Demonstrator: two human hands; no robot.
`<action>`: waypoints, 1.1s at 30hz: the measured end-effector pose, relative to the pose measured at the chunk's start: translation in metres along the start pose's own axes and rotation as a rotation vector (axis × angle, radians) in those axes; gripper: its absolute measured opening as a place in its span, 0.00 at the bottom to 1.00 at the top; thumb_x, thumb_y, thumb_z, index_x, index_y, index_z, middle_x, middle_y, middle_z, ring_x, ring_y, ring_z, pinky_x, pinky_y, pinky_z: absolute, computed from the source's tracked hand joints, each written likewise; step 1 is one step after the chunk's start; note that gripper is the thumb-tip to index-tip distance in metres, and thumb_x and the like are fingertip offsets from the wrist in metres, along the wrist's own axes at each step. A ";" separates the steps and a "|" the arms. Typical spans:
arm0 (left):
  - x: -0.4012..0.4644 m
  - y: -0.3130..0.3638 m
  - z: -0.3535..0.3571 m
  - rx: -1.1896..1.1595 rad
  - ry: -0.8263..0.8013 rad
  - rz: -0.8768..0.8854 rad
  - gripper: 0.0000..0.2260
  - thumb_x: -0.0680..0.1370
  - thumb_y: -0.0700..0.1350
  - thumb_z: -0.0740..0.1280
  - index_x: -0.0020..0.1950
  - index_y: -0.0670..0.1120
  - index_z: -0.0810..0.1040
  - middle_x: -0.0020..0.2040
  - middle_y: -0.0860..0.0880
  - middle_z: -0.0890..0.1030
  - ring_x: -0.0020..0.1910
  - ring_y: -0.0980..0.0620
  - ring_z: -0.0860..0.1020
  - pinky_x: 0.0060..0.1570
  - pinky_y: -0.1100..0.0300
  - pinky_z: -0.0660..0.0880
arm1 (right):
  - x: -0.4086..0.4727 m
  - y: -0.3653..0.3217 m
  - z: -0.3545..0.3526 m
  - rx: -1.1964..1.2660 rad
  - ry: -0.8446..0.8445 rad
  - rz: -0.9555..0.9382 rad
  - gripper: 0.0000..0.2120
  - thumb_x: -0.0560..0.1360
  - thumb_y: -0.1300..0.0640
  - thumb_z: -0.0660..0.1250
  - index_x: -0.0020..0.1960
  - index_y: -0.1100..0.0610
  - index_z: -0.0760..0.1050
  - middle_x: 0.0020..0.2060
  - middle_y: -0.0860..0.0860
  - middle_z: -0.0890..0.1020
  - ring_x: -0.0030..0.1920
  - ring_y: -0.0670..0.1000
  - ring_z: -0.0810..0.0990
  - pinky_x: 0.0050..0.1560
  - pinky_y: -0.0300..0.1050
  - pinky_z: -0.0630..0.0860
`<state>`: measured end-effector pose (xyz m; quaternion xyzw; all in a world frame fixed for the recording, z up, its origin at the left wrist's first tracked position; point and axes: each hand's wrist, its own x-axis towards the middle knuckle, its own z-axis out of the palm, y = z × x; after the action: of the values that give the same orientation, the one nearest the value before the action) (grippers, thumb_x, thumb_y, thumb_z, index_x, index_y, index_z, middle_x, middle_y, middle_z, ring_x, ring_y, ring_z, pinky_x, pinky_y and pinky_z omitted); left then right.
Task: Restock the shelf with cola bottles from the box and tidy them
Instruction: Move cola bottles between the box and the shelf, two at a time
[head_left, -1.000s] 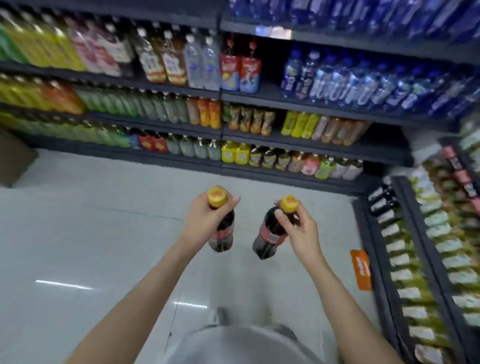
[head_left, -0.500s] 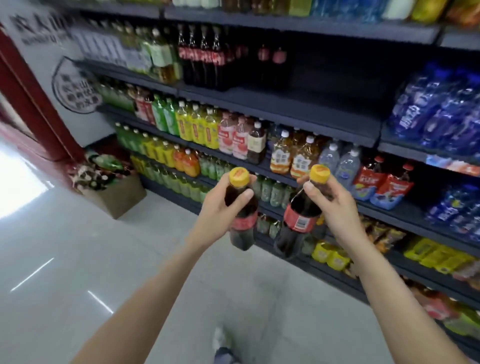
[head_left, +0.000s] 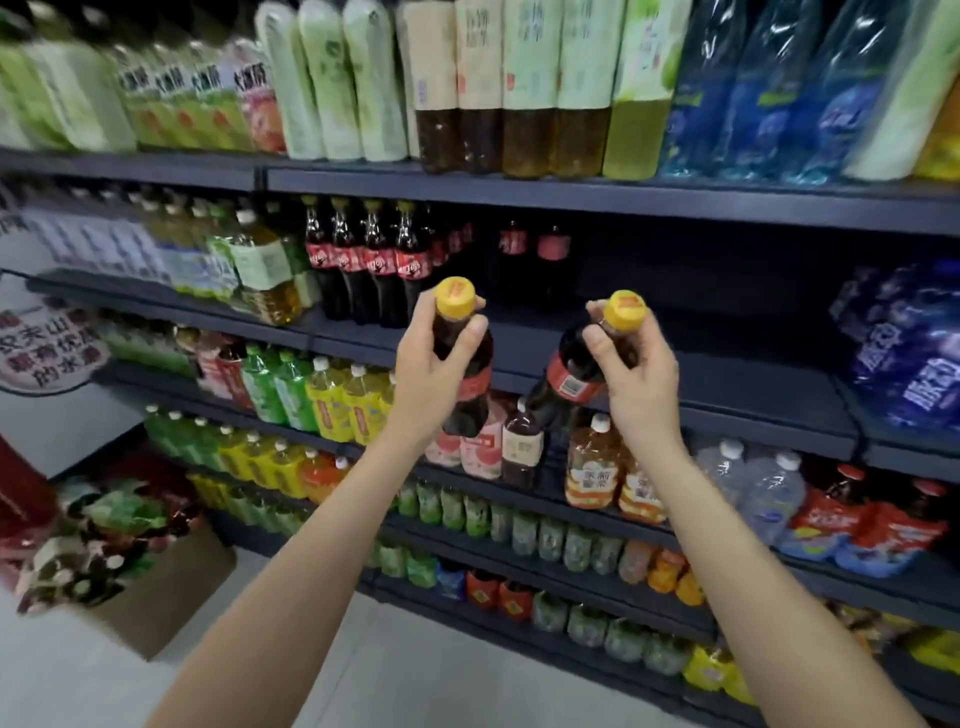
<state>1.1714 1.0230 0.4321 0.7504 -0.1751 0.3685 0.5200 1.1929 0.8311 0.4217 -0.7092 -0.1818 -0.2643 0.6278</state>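
Left hand (head_left: 434, 374) grips one cola bottle (head_left: 464, 364) by its neck, right hand (head_left: 636, 382) another (head_left: 566, 374), both near shelf (head_left: 727, 374) w/ colas.

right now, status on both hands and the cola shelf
Left hand grips one cola bottle, right hand grips another. Both off the shelf. Bare stretch beside the shelved colas, nothing blocking.
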 end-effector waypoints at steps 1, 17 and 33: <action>0.016 -0.016 0.005 -0.019 -0.005 0.005 0.10 0.80 0.40 0.63 0.58 0.37 0.74 0.52 0.56 0.77 0.53 0.65 0.75 0.56 0.71 0.68 | 0.014 0.009 0.010 -0.023 0.027 -0.004 0.09 0.77 0.55 0.66 0.57 0.53 0.75 0.52 0.40 0.80 0.55 0.38 0.77 0.57 0.34 0.72; 0.147 -0.168 0.100 -0.283 -0.032 -0.145 0.08 0.78 0.44 0.67 0.56 0.44 0.75 0.48 0.57 0.78 0.50 0.67 0.75 0.54 0.73 0.68 | 0.145 0.106 0.074 -0.278 0.293 0.052 0.07 0.77 0.51 0.66 0.50 0.55 0.75 0.40 0.43 0.79 0.42 0.37 0.76 0.47 0.28 0.69; 0.091 -0.233 0.129 0.139 -0.164 -0.158 0.44 0.74 0.46 0.72 0.78 0.49 0.43 0.75 0.50 0.58 0.67 0.64 0.60 0.58 0.69 0.63 | 0.107 0.202 0.053 -0.371 -0.029 0.157 0.48 0.71 0.47 0.73 0.76 0.41 0.40 0.71 0.50 0.66 0.70 0.50 0.65 0.66 0.46 0.64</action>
<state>1.4299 1.0094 0.3229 0.8236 -0.1314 0.2752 0.4782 1.4048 0.8457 0.3226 -0.8286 -0.0833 -0.2332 0.5022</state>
